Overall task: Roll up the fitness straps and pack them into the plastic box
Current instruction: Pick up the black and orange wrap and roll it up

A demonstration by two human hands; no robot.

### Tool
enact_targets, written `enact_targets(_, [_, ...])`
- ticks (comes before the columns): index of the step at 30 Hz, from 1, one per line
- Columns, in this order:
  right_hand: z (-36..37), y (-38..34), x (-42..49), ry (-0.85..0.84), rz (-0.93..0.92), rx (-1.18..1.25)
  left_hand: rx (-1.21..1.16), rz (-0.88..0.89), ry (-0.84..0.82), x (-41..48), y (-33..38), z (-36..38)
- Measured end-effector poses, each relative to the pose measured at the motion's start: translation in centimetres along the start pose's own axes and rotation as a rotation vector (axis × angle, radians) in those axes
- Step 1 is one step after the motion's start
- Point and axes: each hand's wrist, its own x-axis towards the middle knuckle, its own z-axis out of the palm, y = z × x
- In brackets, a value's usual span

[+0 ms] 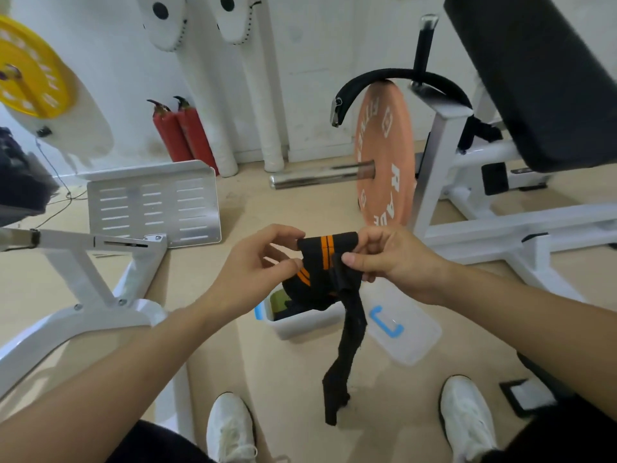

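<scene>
Down by the shoes (230, 429): the tail (347, 345) of the strap (325, 253) hangs loose and twisted over the floor (293, 379). Untwist it first, or the roll will likely come out lumpy.
Left hand (253, 269): thumb and forefinger pinch the strap's left edge, the other fingers loosely curled. It is best used as the anchor, keeping that edge square.
Right hand (397, 262): thumb and fingers pinch the right edge, where the tail folds over and drops. This one should do the turning, feeding the tail in under light tension.
Strap: black with two orange stripes, held in the air between both hands, above the box. Most of its length is not yet rolled.
Roll: keep each turn tight and the edges stacked, so it fits the box and does not spring open.
Box (300, 324): open on the floor under the hands, with dark and green things inside. How much room is left is hard to judge.
Lid (407, 329): flat on the floor just beside the box, blue clip up.
Plate (384, 155): orange, on a bar well behind, out of the way.
</scene>
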Motion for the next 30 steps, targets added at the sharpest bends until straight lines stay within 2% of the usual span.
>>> enact_targets(3, [0.0, 0.7, 0.2, 0.059, -0.003, 0.044, -0.102, -0.172, 0.128, -0.3, 0.0, 1.8])
enact_targets(7, [0.7, 1.1, 0.7, 0.126, -0.021, 0.075, -0.182, -0.167, 0.132, 0.1, 0.3, 3.4])
enact_targets(10, [0.9, 1.2, 1.1, 0.138, -0.042, -0.004, -0.256, -0.194, 0.144, 1.1, 0.2, 3.6])
enact_targets(13, [1.0, 1.4, 1.0, 0.194, -0.072, -0.159, -0.271, -0.219, 0.066, 1.7, -0.1, 3.1])
enact_targets(16, [0.8, 1.7, 0.7, 0.318, -0.100, -0.380, -0.308, -0.277, 0.044, 2.3, -1.0, 2.6])
enact_targets(18, [0.6, 1.4, 0.7, 0.318, -0.154, -0.476, -0.323, -0.318, 0.023, 2.6, -1.1, 2.2])
enact_targets(23, [0.9, 0.8, 1.3, 0.180, -0.237, -0.517, -0.329, -0.270, -0.112, 2.3, -0.4, 1.8])
enact_targets(28, [0.9, 0.4, 1.5, 0.241, -0.261, -0.550, -0.300, -0.202, -0.266, 1.9, -0.6, 1.0])
enact_targets(30, [0.6, 0.4, 1.8, 0.280, -0.245, -0.593, -0.290, -0.184, -0.269, 1.7, -0.8, 1.1])
